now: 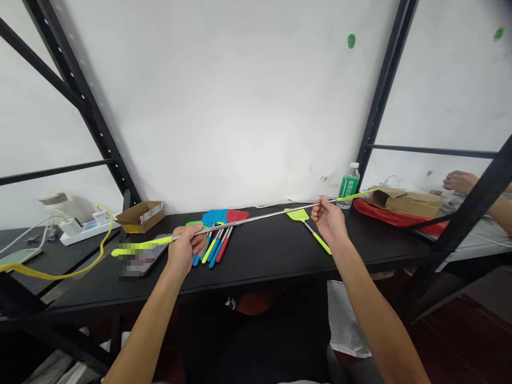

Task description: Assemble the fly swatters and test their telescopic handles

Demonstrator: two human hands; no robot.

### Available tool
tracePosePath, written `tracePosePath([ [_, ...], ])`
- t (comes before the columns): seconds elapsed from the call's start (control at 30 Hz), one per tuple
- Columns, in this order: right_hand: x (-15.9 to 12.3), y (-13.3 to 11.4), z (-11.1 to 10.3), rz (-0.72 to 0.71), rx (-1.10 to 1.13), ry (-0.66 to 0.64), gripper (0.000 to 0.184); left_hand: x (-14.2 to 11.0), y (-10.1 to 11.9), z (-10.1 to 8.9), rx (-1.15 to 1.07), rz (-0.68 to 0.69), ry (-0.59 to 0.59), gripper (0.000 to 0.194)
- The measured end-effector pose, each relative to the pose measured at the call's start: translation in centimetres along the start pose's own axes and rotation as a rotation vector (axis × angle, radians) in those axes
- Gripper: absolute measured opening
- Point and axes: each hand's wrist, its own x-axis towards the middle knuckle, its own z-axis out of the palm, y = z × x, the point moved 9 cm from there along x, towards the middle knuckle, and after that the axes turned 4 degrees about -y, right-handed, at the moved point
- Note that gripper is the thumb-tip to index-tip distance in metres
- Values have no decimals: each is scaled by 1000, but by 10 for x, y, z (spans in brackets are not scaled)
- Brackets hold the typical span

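Observation:
An extended telescopic fly swatter (pixel 262 217) with a yellow-green handle and a thin metal rod stretches across the view above the table. My left hand (pixel 185 248) is closed around the rod just beside the handle. Farther right, my right hand (pixel 328 216) pinches the rod near the swatter's head, which shows almost edge-on. Beneath the rod lies a short yellow-green fly swatter (pixel 321 242), close to my right hand. Several fly swatters with blue, red and green heads (pixel 216 217) lie fanned in a pile beside my left hand.
A phone (pixel 150 261) lies under the held handle. Behind it stands an open cardboard box (pixel 141 217), with a white power strip (pixel 90 230) and yellow cable to the left. A water bottle (pixel 349 186) stands at the back right. Another person's hand (pixel 460 182) is beyond the rack post.

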Motion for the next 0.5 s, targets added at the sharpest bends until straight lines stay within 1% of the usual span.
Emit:
tracePosePath([
  [0.1,4,-5,-9,-11,20,-3,32,4,4,-8,-74,35,35,49],
  [0.2,2,1,-5,28,31,-9,31,6,2,-10,-126,45,77,49],
  [0.3,-1,7,4,33,48,-20,30,5,-2,-8,-163,22,121,49],
  [0.4,-7,15,19,32,57,-51,29,3,-9,-3,-190,-20,151,48],
  [0.5,-15,30,35,88,45,-108,32,3,-17,6,-185,-45,148,48],
])
